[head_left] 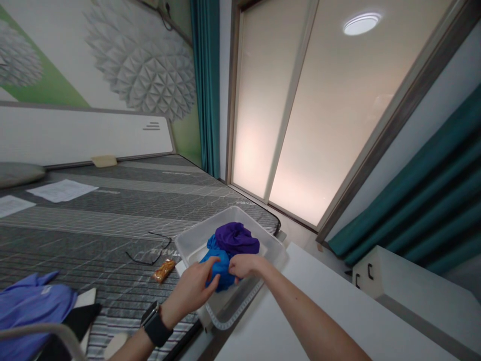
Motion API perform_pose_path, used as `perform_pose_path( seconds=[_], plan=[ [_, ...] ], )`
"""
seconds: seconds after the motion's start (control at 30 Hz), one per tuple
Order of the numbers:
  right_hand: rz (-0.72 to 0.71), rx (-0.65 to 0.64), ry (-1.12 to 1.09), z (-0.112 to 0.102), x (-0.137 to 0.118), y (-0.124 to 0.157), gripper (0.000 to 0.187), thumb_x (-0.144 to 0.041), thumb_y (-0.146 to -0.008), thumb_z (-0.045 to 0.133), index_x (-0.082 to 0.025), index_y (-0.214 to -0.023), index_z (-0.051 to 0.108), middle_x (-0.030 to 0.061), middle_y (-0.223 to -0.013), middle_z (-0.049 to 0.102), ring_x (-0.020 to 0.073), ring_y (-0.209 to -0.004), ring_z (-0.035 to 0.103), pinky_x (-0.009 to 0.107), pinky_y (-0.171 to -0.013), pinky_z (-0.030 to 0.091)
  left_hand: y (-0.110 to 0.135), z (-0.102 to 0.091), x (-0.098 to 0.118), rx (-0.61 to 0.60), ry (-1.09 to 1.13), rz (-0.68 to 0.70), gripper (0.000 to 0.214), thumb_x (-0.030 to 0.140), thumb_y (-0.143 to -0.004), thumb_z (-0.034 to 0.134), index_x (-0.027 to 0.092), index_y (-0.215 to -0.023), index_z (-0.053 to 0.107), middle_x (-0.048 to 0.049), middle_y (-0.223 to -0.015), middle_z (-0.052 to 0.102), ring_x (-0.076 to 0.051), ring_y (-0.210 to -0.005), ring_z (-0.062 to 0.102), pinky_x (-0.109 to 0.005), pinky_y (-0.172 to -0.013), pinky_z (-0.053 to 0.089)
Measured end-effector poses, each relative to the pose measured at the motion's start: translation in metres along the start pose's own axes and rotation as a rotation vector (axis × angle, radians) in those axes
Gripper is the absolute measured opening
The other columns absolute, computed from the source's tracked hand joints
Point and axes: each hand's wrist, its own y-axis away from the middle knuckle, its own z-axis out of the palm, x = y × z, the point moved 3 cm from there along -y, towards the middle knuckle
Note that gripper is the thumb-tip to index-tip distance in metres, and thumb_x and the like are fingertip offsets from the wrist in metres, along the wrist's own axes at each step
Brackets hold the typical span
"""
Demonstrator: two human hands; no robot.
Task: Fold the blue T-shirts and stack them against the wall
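Note:
A translucent plastic bin (193, 231) holds a bundled purple cloth (237, 237) and, nearer to me, a crumpled blue cloth (222, 265). My left hand (197, 282), with a black watch on the wrist, reaches in from the left. Its thumb and fingers are apart at the left side of the blue cloth. My right hand (244, 265) comes from the right with its fingers curled closed against the blue cloth's right side. What lies inside those curled fingers is partly hidden, but blue fabric shows right beside them.
The bin straddles the dark mattress (112, 220) and a white tabletop (300, 301). Left of it lie eyeglasses (150, 260), a wrapped snack (164, 271), papers (62, 190) and a lavender garment (37, 303). A white cabinet (413, 296) stands at right, by teal curtains (421, 190).

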Motion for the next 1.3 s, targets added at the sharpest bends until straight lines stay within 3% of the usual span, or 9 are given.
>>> perform_pose_path(
  seconds=[0.2,0.43,0.57,0.73,0.87,0.97,1.1,1.2,1.3],
  plan=[
    [0.018,-0.331,-0.093,-0.04,-0.073,0.027,0.026,-0.042,-0.079,0.063,-0.019,-0.078,0.076,0.0011,-0.085,0.073,0.0154,-0.081,0.066,0.025,-0.067,0.054,-0.012,-0.005,-0.001,0.026,0.032,0.0,0.057,0.041,-0.079,0.062,0.019,-0.13,0.05,-0.0122,-0.109,0.069,-0.029,-0.096,0.067,-0.034,-0.079,0.048],
    [-0.242,-0.077,-0.258,-0.075,-0.15,0.05,0.034,-0.043,-0.09,0.048,-0.018,-0.088,0.069,0.0049,-0.089,0.068,0.0181,-0.089,0.064,0.028,-0.068,0.048,-0.049,-0.014,-0.002,-0.002,0.19,-0.129,0.031,0.036,-0.09,0.039,0.019,-0.078,0.062,-0.0045,-0.072,0.066,-0.021,-0.07,0.063,-0.029,-0.068,0.046],
    [-0.271,0.268,0.073,-0.081,-0.133,0.057,0.035,-0.039,-0.085,0.054,-0.019,-0.113,0.059,0.0039,-0.094,0.066,0.019,-0.084,0.064,0.034,-0.076,0.05,-0.062,-0.052,0.016,0.239,0.695,-0.043,0.023,0.033,-0.084,0.045,0.018,-0.08,0.061,-0.0018,-0.078,0.066,-0.019,-0.078,0.059,-0.03,-0.074,0.048],
    [-0.258,0.241,0.31,-0.056,-0.099,0.053,0.094,-0.037,-0.064,0.077,-0.019,-0.145,0.032,0.0145,-0.135,0.053,0.0278,-0.116,0.055,0.042,-0.097,0.043,-0.07,-0.09,0.064,0.289,1.217,-0.021,0.014,0.028,-0.078,0.059,0.015,-0.084,0.061,-0.0006,-0.077,0.064,-0.016,-0.072,0.058,-0.029,-0.073,0.05],
    [-0.278,0.415,0.045,-0.063,-0.101,0.041,0.04,-0.028,-0.073,0.066,-0.021,-0.112,0.058,0.0032,-0.098,0.069,0.0213,-0.093,0.064,0.036,-0.086,0.049,-0.066,-0.097,0.077,0.337,1.013,0.12,0.036,0.036,-0.083,0.062,0.017,-0.113,0.059,-0.0075,-0.112,0.065,-0.022,-0.103,0.059,-0.034,-0.092,0.047],
    [-0.222,0.516,-0.254,-0.075,-0.114,0.04,0.02,-0.029,-0.073,0.063,-0.021,-0.092,0.061,-0.0035,-0.067,0.063,0.0165,-0.063,0.06,0.031,-0.065,0.052,-0.059,-0.075,0.062,0.264,0.723,0.116,0.061,0.039,-0.078,0.069,0.02,-0.133,0.048,-0.0108,-0.138,0.052,-0.028,-0.124,0.049,-0.038,-0.101,0.043],
    [-0.177,0.528,-0.583,-0.08,-0.127,0.05,0.024,-0.042,-0.079,0.06,-0.02,-0.089,0.062,-0.0018,-0.066,0.064,0.0172,-0.061,0.062,0.032,-0.062,0.052,-0.057,-0.036,0.039,-0.027,0.52,0.059,0.03,0.04,-0.081,0.063,0.017,-0.1,0.067,-0.0075,-0.101,0.071,-0.029,-0.093,0.064,-0.041,-0.087,0.05],
    [-0.115,0.581,-0.426,-0.087,-0.118,0.063,0.035,-0.051,-0.079,0.063,-0.02,-0.095,0.066,0.0041,-0.088,0.072,0.0234,-0.087,0.067,0.038,-0.082,0.052,-0.064,-0.04,0.03,0.111,0.629,-0.007,0.027,0.038,-0.086,0.051,0.016,-0.083,0.067,-0.0064,-0.089,0.072,-0.03,-0.092,0.064,-0.043,-0.089,0.049],
    [-0.044,0.558,-0.087,-0.096,-0.095,0.078,0.041,-0.059,-0.081,0.061,-0.02,-0.091,0.069,0.0061,-0.092,0.073,0.0281,-0.099,0.065,0.044,-0.094,0.047,-0.068,-0.06,0.037,0.282,0.942,0.012,0.027,0.038,-0.087,0.054,0.017,-0.097,0.067,-0.0071,-0.106,0.071,-0.029,-0.107,0.061,-0.043,-0.098,0.046]
  ],
)
